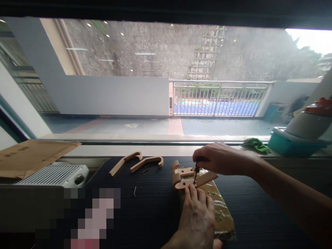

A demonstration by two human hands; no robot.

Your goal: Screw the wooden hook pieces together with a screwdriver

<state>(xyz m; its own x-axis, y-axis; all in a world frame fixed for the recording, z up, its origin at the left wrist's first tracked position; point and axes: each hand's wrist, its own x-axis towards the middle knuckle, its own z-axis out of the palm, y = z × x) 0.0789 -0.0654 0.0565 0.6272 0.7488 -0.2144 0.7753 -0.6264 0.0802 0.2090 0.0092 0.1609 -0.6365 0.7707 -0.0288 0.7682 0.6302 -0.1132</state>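
Note:
In my right hand (pixel 220 158) is a screwdriver (pixel 196 170) with a dark handle, its shaft pointing down at a hole in the nearer wooden hook (pixel 183 184). My left hand (pixel 198 211) lies with fingers stretched out, the fingertips pressing on that hook's near edge. Just behind it rests a second wooden hook (pixel 184 171) with dark holes. Both lie on a brown block wrapped in clear plastic (pixel 216 204). To the left, two more wooden hooks, one farther left (pixel 120 164) and one nearer (pixel 145 163), lie on the dark table, with screws (pixel 134 191) beside them.
The dark table (pixel 155 214) stands against a window sill (pixel 101 151). At left, a cardboard piece (pixel 36 155) lies over a white slatted unit (pixel 55 174). A green cloth (pixel 256 145) and a teal container (pixel 287 143) sit at right. A pixelated patch covers the lower left.

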